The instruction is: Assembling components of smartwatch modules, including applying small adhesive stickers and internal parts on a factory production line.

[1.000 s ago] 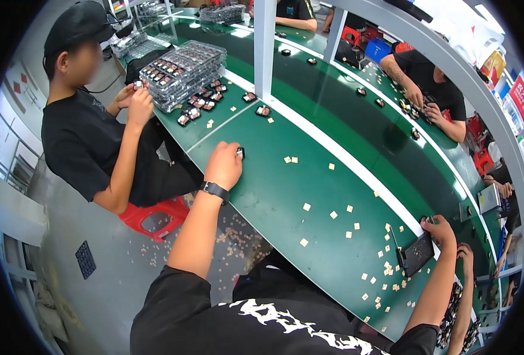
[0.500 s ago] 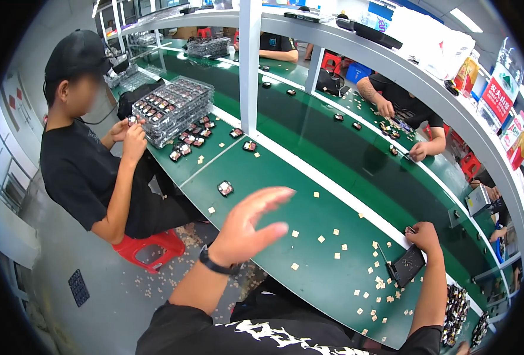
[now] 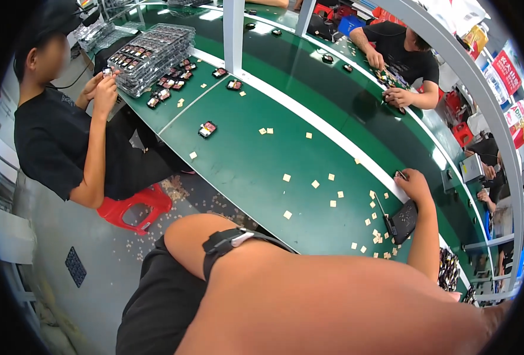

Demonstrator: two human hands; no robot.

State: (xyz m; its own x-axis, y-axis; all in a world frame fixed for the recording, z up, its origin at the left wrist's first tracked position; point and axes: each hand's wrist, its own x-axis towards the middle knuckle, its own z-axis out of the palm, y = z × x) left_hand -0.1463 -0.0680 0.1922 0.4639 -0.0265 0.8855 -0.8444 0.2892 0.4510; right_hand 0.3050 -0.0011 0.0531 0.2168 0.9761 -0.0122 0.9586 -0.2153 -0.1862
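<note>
My left hand (image 3: 356, 290) is raised very close to the camera, its back sweeping across the lower picture toward the right. A black wristband (image 3: 229, 245) circles that wrist. The fingers, at the lower right, are blurred and mostly out of sight. Over the white strip beyond the green bench, my right hand (image 3: 414, 186) has its fingers bent around a small dark piece (image 3: 400, 174), too small to name. Just below that hand lies a flat black rectangular case (image 3: 403, 222); a thin rod (image 3: 381, 203) stands by its left edge. Small cream square pieces (image 3: 333, 203) lie scattered to the left.
On the bench (image 3: 244, 177) sits a small dark square part (image 3: 207, 129). A seated co-worker (image 3: 61, 130) at the left handles a part beside stacked clear trays (image 3: 155, 56). Another person (image 3: 401, 59) works opposite. A grey post (image 3: 233, 35) rises between. Several dark parts (image 3: 448, 269) are heaped at the right.
My left hand has come from above the bench up close to the camera, now crossing rightward. The whole view has shifted, so the bench sits higher. My right hand keeps its place by the case.
</note>
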